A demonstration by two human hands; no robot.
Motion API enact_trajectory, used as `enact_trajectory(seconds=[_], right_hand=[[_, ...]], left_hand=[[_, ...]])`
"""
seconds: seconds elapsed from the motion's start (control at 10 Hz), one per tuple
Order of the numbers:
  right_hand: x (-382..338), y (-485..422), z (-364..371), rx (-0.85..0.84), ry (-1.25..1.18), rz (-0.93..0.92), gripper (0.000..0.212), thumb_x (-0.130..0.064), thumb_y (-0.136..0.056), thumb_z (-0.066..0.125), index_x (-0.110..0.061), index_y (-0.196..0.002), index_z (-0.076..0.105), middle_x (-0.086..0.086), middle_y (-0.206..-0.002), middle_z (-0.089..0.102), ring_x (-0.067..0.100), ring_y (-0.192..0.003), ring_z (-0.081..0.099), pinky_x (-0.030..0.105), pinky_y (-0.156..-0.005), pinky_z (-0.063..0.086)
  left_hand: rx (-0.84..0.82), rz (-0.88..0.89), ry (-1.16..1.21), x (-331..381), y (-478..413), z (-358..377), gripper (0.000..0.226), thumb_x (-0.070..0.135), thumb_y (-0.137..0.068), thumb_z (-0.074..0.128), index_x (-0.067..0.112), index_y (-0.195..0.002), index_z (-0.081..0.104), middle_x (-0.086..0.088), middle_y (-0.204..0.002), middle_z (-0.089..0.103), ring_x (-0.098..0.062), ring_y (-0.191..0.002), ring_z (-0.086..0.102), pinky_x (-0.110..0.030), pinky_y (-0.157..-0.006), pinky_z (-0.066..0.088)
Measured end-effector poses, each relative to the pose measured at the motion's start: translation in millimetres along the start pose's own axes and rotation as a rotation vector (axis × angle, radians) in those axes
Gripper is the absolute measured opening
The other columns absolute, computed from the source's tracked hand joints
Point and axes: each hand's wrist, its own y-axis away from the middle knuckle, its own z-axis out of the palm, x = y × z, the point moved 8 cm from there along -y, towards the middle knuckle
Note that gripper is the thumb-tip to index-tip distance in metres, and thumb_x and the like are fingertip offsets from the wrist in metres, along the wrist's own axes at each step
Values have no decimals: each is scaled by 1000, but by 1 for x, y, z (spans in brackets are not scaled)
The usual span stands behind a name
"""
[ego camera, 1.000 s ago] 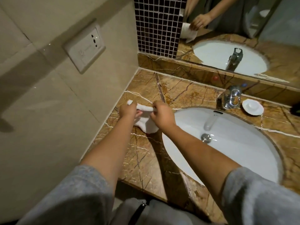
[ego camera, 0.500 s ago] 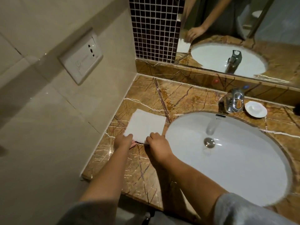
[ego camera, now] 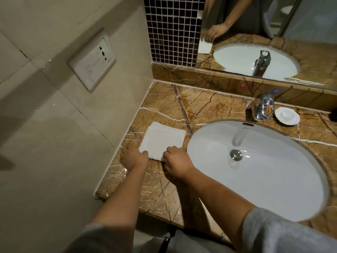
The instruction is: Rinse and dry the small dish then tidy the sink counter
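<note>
A folded white towel (ego camera: 163, 138) lies flat on the brown marble counter (ego camera: 182, 105), left of the white sink basin (ego camera: 273, 179). My left hand (ego camera: 133, 158) pinches its near left corner. My right hand (ego camera: 176, 162) grips its near right edge with curled fingers. The small white dish (ego camera: 287, 115) sits on the counter to the right of the chrome tap (ego camera: 262, 106), far from both hands.
A beige tiled wall with a socket plate (ego camera: 92, 62) runs close along the left. Behind the counter are a dark mosaic strip (ego camera: 172, 30) and a mirror (ego camera: 264, 33). A dark object (ego camera: 334, 115) shows at the far right edge.
One second ago both hands held the bunched towel above the counter. It now lies spread flat and folded, and my hands have drawn back to its near edge.
</note>
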Motion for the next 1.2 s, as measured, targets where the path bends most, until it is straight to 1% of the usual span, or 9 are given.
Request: enact_trajectory(seconds=[0.1,0.2,0.3,0.4,0.5,0.6,0.8,1.1,1.2], right_hand=[[6,-2,-8,71,-40,42,25,-19,-90,47,-5,-104,61,14,-105,59,33,-101,53,42,-78,42],[13,-4,-3,68,-53,129,38,-17,-90,45,-8,-127,50,14,-132,51,32,-125,44,42,-103,38],[21,-3,16,-21,-21,217,56,-27,-100,31,-12,-152,15,11,-162,13,29,-150,7,46,-122,8],[29,-3,35,-76,25,270,58,-36,-103,14,-16,-153,-6,6,-163,-10,24,-150,-13,45,-123,-2],[31,-3,44,-78,16,276,58,-38,-102,12,-18,-152,-9,5,-162,-14,23,-149,-16,44,-123,-4],[35,-2,40,-51,-29,263,57,-38,-102,18,-21,-154,-1,3,-164,-6,22,-151,-8,44,-122,-2],[67,18,-2,70,-45,249,54,-27,-98,36,-17,-150,25,7,-161,21,26,-147,20,43,-120,15],[169,107,-106,291,-24,607,42,-14,-92,48,-12,-133,48,9,-136,52,26,-126,45,37,-104,36],[183,141,-130,379,-29,662,40,-18,-92,48,-13,-132,49,7,-133,55,25,-123,48,37,-100,39]], left_hand=[[41,383,-133,40,7,-3,44,13,-88,53,10,-131,50,-11,-143,43,-30,-132,35,-43,-104,38],[-89,668,-283,67,19,23,50,17,-97,42,17,-146,34,-3,-159,21,-22,-147,14,-38,-117,21],[-190,758,-422,62,26,52,57,35,-102,24,21,-153,3,1,-163,-6,-16,-149,-9,-35,-122,2],[-232,719,-485,46,22,67,60,41,-102,13,18,-151,-12,0,-161,-18,-16,-148,-18,-34,-122,-5],[-217,727,-504,41,19,72,60,44,-101,11,19,-151,-12,0,-161,-17,-16,-148,-17,-34,-122,-5],[-182,727,-487,48,16,68,61,43,-101,22,19,-153,4,-1,-163,-1,-18,-150,-2,-35,-122,6],[-88,733,-463,97,19,51,42,35,-96,39,14,-131,48,-7,-137,49,-24,-124,44,-38,-97,40],[-207,891,-242,202,89,40,24,15,-84,45,14,-94,67,-6,-95,67,-26,-87,61,-33,-67,53],[-178,962,-189,227,119,38,29,16,-85,45,13,-103,67,-5,-103,66,-26,-93,61,-32,-68,50]])
